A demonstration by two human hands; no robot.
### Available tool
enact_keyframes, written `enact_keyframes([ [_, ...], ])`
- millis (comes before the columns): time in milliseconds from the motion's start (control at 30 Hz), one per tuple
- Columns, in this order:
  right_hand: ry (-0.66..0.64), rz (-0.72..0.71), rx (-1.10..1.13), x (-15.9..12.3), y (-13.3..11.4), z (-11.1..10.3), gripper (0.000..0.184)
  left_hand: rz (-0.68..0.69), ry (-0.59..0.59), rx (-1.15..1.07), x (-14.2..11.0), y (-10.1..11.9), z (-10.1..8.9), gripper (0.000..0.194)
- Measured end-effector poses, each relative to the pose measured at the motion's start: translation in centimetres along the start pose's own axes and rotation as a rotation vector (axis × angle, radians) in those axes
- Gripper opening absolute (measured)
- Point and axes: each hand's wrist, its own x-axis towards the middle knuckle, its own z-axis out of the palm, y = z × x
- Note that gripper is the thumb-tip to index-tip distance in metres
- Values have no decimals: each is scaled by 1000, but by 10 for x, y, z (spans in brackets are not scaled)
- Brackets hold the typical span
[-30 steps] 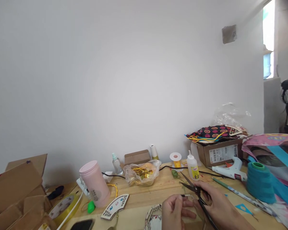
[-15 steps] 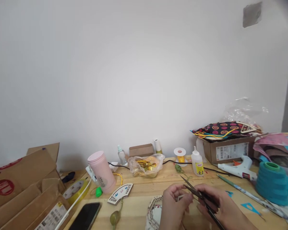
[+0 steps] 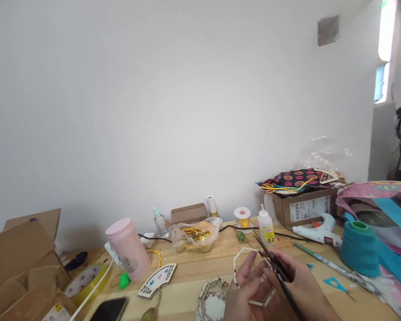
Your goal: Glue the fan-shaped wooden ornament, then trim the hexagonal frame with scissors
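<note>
My left hand [image 3: 245, 285] is closed on a thin white octagonal frame [image 3: 234, 264], whose outline shows around its fingers. In my right hand [image 3: 299, 281] is a pair of dark scissors [image 3: 269, 253]. Their narrow blades point up and to the left, close above the frame's right side; the fingers hide part of the handles. Both hands are close together, with some fingertips overlapping. Just left of them on the table lies a pale round openwork piece [image 3: 214, 299] with an angular lattice rim.
A fan-shaped piece [image 3: 157, 280], phone [image 3: 108, 308], pink tumbler [image 3: 128, 249] and tape roll [image 3: 87, 283] are at left. Behind stand a plastic bag [image 3: 195, 234] and glue bottle [image 3: 266, 228]. Rightward are a glue gun [image 3: 319, 229], pencil [image 3: 334, 265] and teal thread cone [image 3: 359, 249].
The view has turned slightly right, so the table things sit further left. The octagonal frame now shows clearly around my left fingers, and the scissors are tilted more steeply.
</note>
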Motion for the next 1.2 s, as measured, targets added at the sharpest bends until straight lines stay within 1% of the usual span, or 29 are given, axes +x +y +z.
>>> enact_keyframes([
  [67, -12, -23, -23, -1, -1, 0, 28, -41, -29, 62, 1, 7, -2, 48],
  [167, 9, -24, -34, 0, 0, -5, 30, -161, -93, 221, -3, 17, 1, 62],
  [233, 7, -8, -10, 3, 2, -8, 31, -220, -85, 316, -7, 22, 5, 63],
  [333, -8, 12, 69, 7, 3, -10, 35, -212, -32, 342, -12, 26, 8, 50],
  [400, 17, 41, 120, 8, 1, -11, 39, -200, -75, 298, -11, 26, 6, 46],
  [467, 62, 78, 147, 9, 0, -10, 41, -192, -126, 276, -6, 21, 2, 53],
  [500, 78, 91, 155, 9, 0, -9, 41, -169, -137, 300, -3, 17, -1, 56],
  [533, 84, 97, 162, 9, 0, -8, 41, -117, -128, 353, 0, 12, -3, 59],
  [567, 85, 98, 168, 9, 1, -7, 41, -34, -120, 426, 3, 7, -4, 61],
  [600, 82, 97, 172, 9, 2, -6, 40, 41, -112, 513, 6, 3, -6, 60],
  [667, 76, 87, 170, 8, 4, -2, 38, 122, -96, 616, 10, -5, -7, 54],
  [733, 81, 75, 162, 8, 5, 0, 37, 135, -76, 653, 11, -9, -9, 51],
  [867, 87, 71, 157, 8, 7, 2, 40, 188, -41, 667, 11, -10, -11, 57],
  [1067, 67, 102, 166, 6, 15, 3, 38, 367, 37, 678, 8, -15, -7, 38],
  [1133, 65, 116, 171, 5, 15, 4, 38, 375, 63, 673, 6, -17, -5, 34],
  [1200, 80, 101, 167, 4, 13, 5, 38, 363, 81, 660, 4, -18, -4, 34],
])
